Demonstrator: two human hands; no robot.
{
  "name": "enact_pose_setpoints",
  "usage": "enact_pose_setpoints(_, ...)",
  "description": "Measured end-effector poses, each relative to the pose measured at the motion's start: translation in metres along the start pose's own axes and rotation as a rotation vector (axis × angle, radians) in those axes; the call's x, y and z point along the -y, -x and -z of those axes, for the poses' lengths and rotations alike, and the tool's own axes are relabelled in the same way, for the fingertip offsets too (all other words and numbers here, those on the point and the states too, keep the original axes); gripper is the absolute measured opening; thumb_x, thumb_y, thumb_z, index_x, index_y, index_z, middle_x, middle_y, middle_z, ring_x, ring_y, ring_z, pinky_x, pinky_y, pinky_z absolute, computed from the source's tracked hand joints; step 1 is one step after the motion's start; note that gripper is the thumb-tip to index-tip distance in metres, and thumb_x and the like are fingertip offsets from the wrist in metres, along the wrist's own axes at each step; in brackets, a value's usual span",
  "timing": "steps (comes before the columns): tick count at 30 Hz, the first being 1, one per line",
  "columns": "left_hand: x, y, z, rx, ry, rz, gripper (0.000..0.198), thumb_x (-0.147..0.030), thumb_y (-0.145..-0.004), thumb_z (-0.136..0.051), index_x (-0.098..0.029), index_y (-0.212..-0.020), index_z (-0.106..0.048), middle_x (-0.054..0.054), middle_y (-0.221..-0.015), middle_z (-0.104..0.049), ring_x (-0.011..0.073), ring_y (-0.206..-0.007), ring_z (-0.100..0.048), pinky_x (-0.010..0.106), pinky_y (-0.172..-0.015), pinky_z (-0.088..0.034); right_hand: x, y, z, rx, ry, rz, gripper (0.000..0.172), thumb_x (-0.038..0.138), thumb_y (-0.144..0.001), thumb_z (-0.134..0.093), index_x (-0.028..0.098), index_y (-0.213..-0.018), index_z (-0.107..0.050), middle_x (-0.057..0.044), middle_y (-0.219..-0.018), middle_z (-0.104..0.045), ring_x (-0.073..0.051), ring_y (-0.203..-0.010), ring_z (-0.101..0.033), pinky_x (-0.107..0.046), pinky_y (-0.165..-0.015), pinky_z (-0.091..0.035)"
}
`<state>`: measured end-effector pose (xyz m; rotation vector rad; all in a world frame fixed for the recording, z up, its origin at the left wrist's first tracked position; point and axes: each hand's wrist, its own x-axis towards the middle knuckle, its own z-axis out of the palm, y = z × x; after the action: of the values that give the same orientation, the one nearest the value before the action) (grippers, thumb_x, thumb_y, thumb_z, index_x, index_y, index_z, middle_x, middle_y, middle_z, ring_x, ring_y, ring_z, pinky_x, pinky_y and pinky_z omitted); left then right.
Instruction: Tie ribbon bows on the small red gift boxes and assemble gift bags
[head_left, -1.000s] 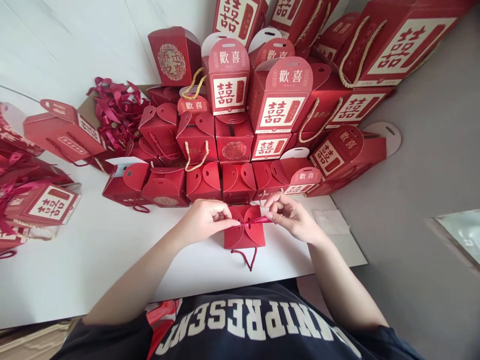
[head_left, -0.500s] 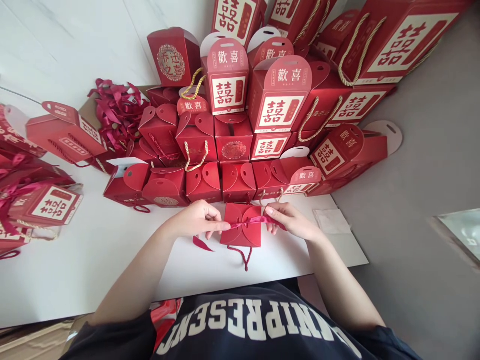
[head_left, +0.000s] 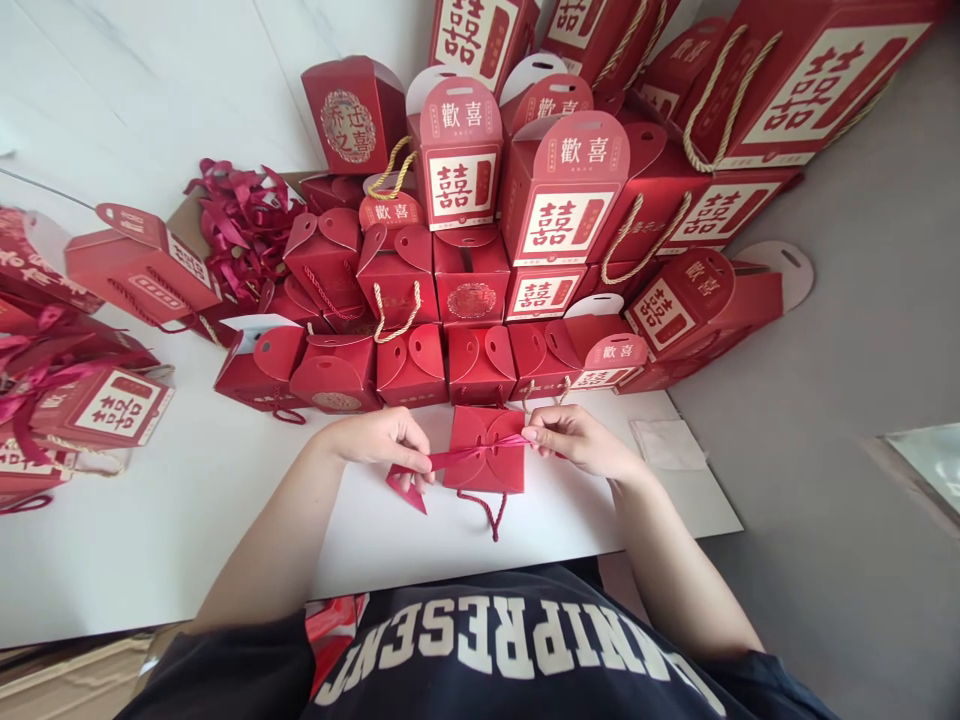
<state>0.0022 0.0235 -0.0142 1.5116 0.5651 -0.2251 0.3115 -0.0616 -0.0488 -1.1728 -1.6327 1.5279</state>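
A small red gift box [head_left: 502, 474] stands on the white table, its rounded top flaps folded together. Across its top runs a dark pink ribbon [head_left: 454, 457], knotted near the middle of the flaps. My left hand [head_left: 394, 443], left of the box, pinches one end of the ribbon, and a loose tail hangs below the fingers onto the table. At the box's right edge my right hand [head_left: 574, 440] pinches the other side of the ribbon close to the knot. A dark red cord handle [head_left: 487, 512] lies in front of the box.
Behind the box rise stacked red gift boxes [head_left: 409, 362], several with rope handles. A heap of ribbons [head_left: 240, 225] lies at the back left. Finished-looking boxes with bows [head_left: 112, 405] stand far left. A grey wall [head_left: 810, 400] borders the right, with a white tissue-like packet [head_left: 667, 443] nearby.
My left hand has moved left, away from the knot, drawing a length of ribbon out straight. My right hand has shifted slightly left, nearer the knot.
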Motion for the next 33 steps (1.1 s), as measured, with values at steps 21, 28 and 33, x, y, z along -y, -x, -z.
enact_pose_setpoints(21, -0.015, -0.044, -0.018, -0.439, -0.219, -0.556, 0.023, -0.039, -0.085, -0.07, -0.02, -0.077, -0.08, 0.007, -0.073, -0.075, 0.0155, -0.075, -0.066, 0.046, -0.113, -0.032, 0.005, 0.0, 0.013, 0.185, -0.071, -0.021, 0.036, 0.049, -0.088, -0.064, 0.015, -0.075, -0.063, 0.001, -0.063, -0.056, -0.01, -0.056, -0.049, -0.023, -0.054, -0.041)
enact_pose_setpoints(28, -0.014, -0.044, -0.02, -0.517, -0.307, -0.448, 0.024, -0.042, -0.075, -0.078, -0.019, -0.081, -0.081, 0.006, -0.074, -0.07, 0.0145, -0.072, -0.06, 0.031, -0.08, -0.051, 0.019, 0.002, 0.006, 0.178, -0.085, 0.103, 0.027, 0.041, -0.086, -0.069, 0.016, -0.094, -0.073, -0.005, -0.08, -0.069, -0.014, -0.068, -0.061, -0.03, -0.065, -0.052)
enact_pose_setpoints(33, -0.019, -0.044, -0.021, -0.533, -0.447, -0.454, 0.025, -0.042, -0.076, -0.077, -0.017, -0.075, -0.078, 0.002, -0.068, -0.066, 0.0126, -0.067, -0.058, 0.028, -0.076, -0.049, 0.037, -0.006, -0.012, 0.095, 0.126, 0.296, 0.023, 0.033, -0.093, -0.06, 0.022, -0.11, -0.073, -0.007, -0.103, -0.075, -0.02, -0.089, -0.067, -0.035, -0.081, -0.052)
